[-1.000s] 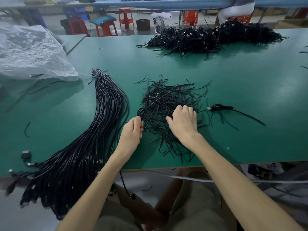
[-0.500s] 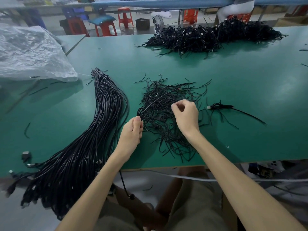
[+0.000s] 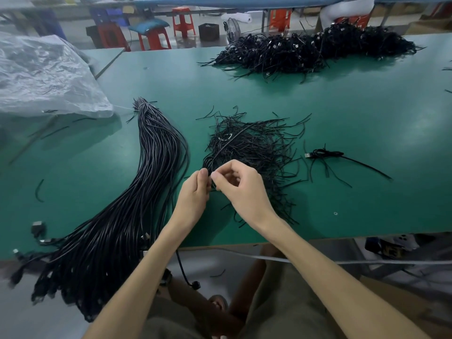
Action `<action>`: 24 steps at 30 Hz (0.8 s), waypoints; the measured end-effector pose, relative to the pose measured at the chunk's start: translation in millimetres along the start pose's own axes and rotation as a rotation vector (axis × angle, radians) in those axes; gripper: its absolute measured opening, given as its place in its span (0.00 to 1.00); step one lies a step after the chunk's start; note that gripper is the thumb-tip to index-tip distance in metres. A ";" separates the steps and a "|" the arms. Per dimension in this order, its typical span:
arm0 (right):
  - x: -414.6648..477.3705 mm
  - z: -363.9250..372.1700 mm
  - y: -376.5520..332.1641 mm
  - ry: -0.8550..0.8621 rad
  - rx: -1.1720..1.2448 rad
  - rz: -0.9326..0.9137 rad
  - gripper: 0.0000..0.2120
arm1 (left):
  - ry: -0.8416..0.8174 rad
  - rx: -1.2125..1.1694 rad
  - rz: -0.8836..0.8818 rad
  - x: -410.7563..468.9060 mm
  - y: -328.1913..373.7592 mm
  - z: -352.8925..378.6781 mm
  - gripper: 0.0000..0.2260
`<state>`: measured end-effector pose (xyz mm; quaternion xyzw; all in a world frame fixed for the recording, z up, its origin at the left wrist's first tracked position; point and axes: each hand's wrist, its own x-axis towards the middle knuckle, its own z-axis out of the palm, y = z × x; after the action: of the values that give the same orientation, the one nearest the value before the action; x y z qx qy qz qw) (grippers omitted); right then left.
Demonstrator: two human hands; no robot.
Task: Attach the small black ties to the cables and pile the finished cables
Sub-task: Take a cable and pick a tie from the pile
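The left hand (image 3: 194, 194) pinches a black cable (image 3: 228, 142) that crosses the tie pile (image 3: 259, 152). The right hand (image 3: 241, 189), its fingertips meeting the left's, pinches a thin tie (image 3: 213, 185). The cable bundle (image 3: 137, 192) lies to the left, and the finished cables (image 3: 305, 48) are heaped at the far side of the green desk (image 3: 342, 113).

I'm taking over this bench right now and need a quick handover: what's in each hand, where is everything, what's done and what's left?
Left hand: grips a cable at the near-left edge of the tie pile.
Right hand: pinches what looks like a tie against that cable.
Untied bundle: to the left, overhanging the near edge of the table.
Done: large finished pile at the far side. One tied cable lies right of the tie pile, not yet piled.
Left: fasten this tie, then work through the bundle, piling each cable.
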<state>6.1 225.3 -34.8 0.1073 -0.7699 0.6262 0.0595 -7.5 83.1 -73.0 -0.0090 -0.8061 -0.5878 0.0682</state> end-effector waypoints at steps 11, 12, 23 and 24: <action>5.7 0.2 14.1 0.100 -0.020 0.163 0.06 | -0.056 -0.113 -0.033 1.7 -4.1 -0.1 0.19; 5.1 0.3 15.2 0.092 -0.019 0.158 0.06 | -0.063 -0.103 -0.023 1.7 -4.5 0.0 0.19; 2.1 1.7 21.4 0.012 0.048 0.135 0.07 | -0.064 -0.121 -0.036 -3.6 7.4 -1.5 0.25; 2.4 -0.3 21.5 -0.011 0.089 0.159 0.09 | -0.069 -0.159 -0.060 -4.4 8.3 -2.5 0.26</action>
<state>-1.4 229.4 -54.7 0.0519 -0.7478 0.6619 0.0009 -2.1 83.7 -64.9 -0.0106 -0.7587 -0.6510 0.0218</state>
